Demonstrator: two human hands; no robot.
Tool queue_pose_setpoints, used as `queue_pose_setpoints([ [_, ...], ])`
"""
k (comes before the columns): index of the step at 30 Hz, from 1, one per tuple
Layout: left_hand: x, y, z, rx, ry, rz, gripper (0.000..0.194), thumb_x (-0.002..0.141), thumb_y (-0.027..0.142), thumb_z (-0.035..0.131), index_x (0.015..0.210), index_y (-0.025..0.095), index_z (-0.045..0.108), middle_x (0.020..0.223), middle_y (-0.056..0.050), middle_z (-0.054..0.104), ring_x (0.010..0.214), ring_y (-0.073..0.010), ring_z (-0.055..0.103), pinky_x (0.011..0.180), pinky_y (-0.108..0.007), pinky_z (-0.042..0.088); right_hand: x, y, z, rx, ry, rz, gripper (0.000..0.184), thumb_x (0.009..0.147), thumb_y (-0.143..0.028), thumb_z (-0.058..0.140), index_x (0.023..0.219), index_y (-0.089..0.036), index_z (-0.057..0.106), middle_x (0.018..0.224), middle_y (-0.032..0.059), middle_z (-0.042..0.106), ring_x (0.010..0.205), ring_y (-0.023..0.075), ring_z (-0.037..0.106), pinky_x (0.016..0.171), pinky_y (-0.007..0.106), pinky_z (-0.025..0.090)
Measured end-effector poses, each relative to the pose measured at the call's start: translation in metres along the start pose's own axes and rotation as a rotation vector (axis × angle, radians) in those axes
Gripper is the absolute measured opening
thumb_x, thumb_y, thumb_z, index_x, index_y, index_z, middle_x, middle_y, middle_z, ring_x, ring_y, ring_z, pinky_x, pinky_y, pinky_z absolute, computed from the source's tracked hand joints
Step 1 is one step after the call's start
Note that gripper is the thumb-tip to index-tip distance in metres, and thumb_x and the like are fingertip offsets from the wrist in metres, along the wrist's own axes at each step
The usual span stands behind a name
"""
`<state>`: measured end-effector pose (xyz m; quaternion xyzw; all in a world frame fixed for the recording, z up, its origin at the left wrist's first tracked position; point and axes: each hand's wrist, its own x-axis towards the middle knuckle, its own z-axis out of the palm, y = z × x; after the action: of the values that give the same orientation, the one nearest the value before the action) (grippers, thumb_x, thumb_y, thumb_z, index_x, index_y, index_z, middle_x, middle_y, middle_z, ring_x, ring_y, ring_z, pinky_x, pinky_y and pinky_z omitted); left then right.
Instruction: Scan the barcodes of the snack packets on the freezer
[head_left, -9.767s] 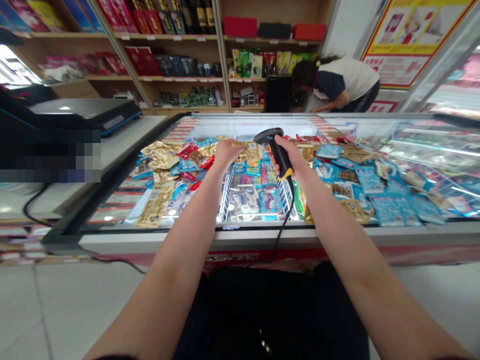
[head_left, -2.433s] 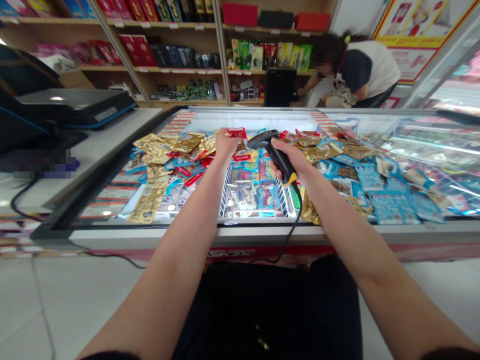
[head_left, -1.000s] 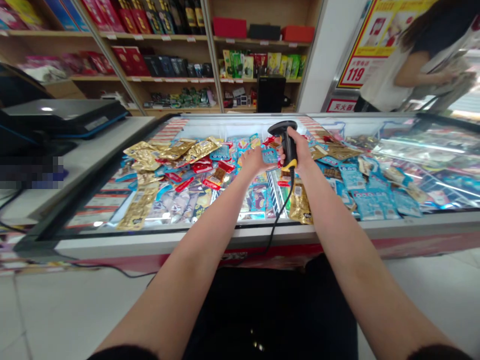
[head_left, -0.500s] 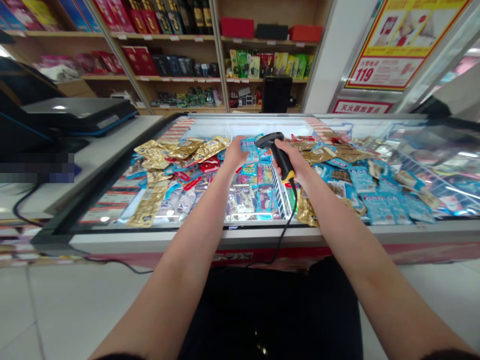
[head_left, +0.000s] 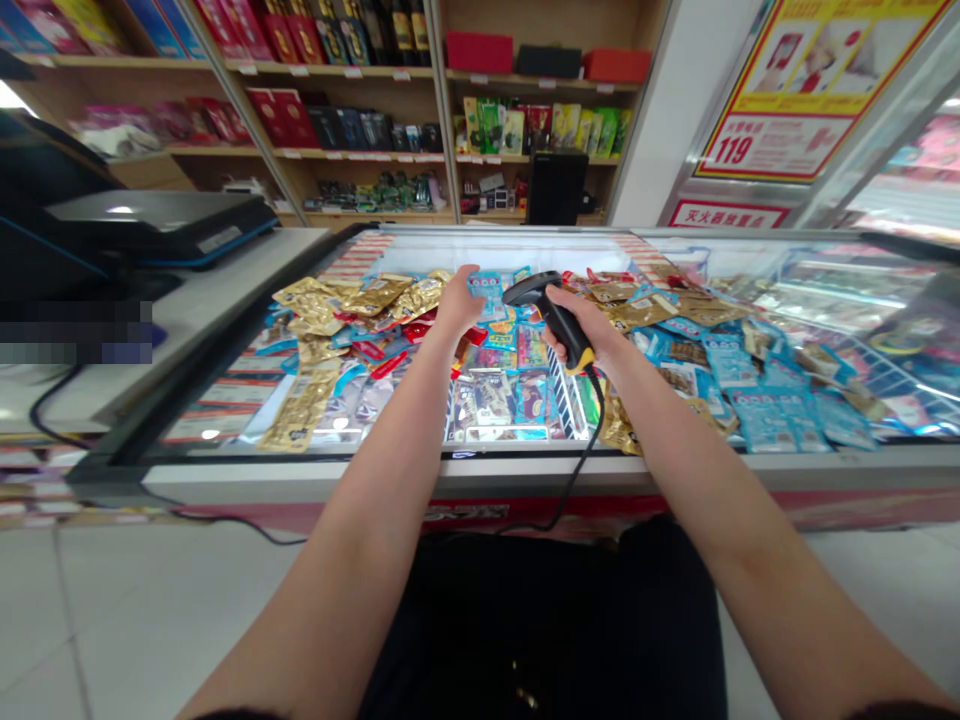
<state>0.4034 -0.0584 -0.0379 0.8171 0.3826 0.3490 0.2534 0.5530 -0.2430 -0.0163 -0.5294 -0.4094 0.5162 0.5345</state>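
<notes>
My right hand (head_left: 581,322) is wrapped around the handle of a black and yellow barcode scanner (head_left: 559,315). Its head points left and its black cord hangs down over the case edge. At the left edge of a light-blue snack packet (head_left: 490,292), my left hand (head_left: 457,302) is closed, with the packet between thumb and fingers. The scanner head is just right of this packet, slightly apart from it. Gold packets (head_left: 375,296) lie in a heap left of my left hand. More blue packets (head_left: 765,410) and brown ones are spread right of my right forearm.
A glass-topped display case (head_left: 300,478) spans the view, with wire baskets (head_left: 568,395) and packets inside. A counter (head_left: 120,390) with a scale-like device (head_left: 165,220) stands at the left. Stocked shelves (head_left: 337,155) rise behind. A cable (head_left: 232,525) hangs along the case front.
My left hand has moved slightly left, and the blue packet has shifted a little left too. The scanner has also moved left and slightly lower. The camera view has shifted slightly.
</notes>
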Motion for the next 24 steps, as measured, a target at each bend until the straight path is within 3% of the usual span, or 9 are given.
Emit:
queue_pose_setpoints([
  [19, -0.005, 0.01, -0.005, 0.043, 0.035, -0.019, 0.067, 0.067, 0.003, 0.058, 0.132, 0.017, 0.058, 0.114, -0.008, 0.07, 0.11, -0.0274, 0.064, 0.101, -0.038, 0.049, -0.003, -0.003, 0.002, -0.003, -0.014, 0.013, 0.048, 0.094, -0.065, 0.052, 0.093, -0.017, 0.061, 0.048, 0.0013, 0.059, 0.034, 0.0135, 0.051, 0.032, 0.023, 0.046],
  [24, -0.006, 0.014, -0.01, 0.071, 0.033, -0.063, 0.061, 0.074, 0.005, 0.052, 0.134, 0.019, 0.057, 0.117, -0.009, 0.07, 0.112, -0.0272, 0.065, 0.101, -0.038, 0.048, -0.002, -0.006, -0.003, 0.034, 0.04, -0.036, 0.05, 0.095, -0.064, 0.051, 0.102, -0.016, 0.064, 0.049, 0.001, 0.058, 0.034, 0.0135, 0.05, 0.032, 0.024, 0.045],
])
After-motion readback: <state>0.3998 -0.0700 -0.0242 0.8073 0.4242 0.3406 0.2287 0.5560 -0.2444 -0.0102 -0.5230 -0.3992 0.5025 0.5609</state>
